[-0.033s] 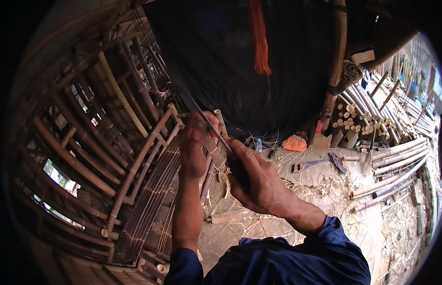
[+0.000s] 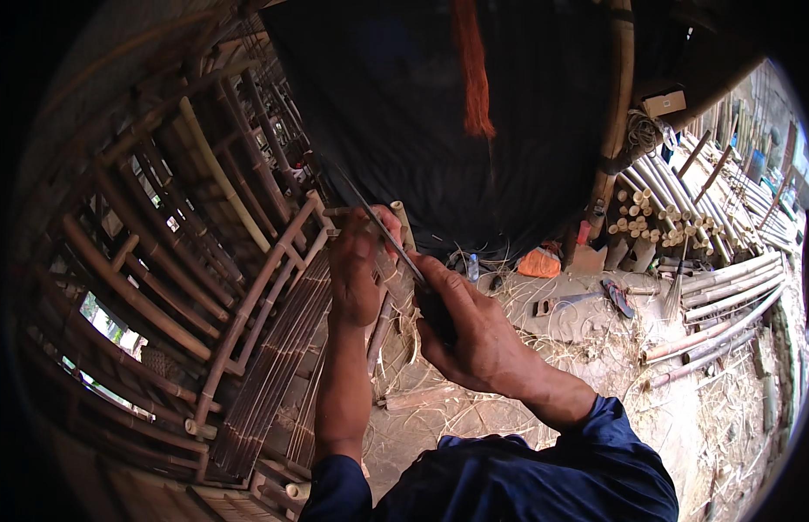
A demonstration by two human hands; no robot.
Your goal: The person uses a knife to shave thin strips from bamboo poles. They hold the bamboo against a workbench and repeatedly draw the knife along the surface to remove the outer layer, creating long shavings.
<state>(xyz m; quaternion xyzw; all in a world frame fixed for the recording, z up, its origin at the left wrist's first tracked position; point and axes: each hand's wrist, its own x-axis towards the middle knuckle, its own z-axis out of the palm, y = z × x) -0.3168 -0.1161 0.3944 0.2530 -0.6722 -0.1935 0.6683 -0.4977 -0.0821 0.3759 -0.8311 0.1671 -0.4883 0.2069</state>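
Note:
In front of my chest, my right hand (image 2: 478,335) is closed round the dark handle of a long knife (image 2: 380,224). Its thin blade slants up and to the left, passing across the fingers of my left hand (image 2: 357,270). Those left fingers are curled round a pale piece of bamboo (image 2: 392,280), which lies partly behind the blade. My fingers and the knife hide much of that piece. Whether the edge touches the bamboo, I cannot tell.
Bamboo frames (image 2: 257,304) and a slatted bamboo panel (image 2: 278,361) fill the left. A black cloth (image 2: 404,113) hangs ahead, with an orange fringe (image 2: 476,78). A handsaw (image 2: 565,302), an orange bag (image 2: 539,263) and shavings lie on the floor. Stacked bamboo poles (image 2: 644,213) stand right.

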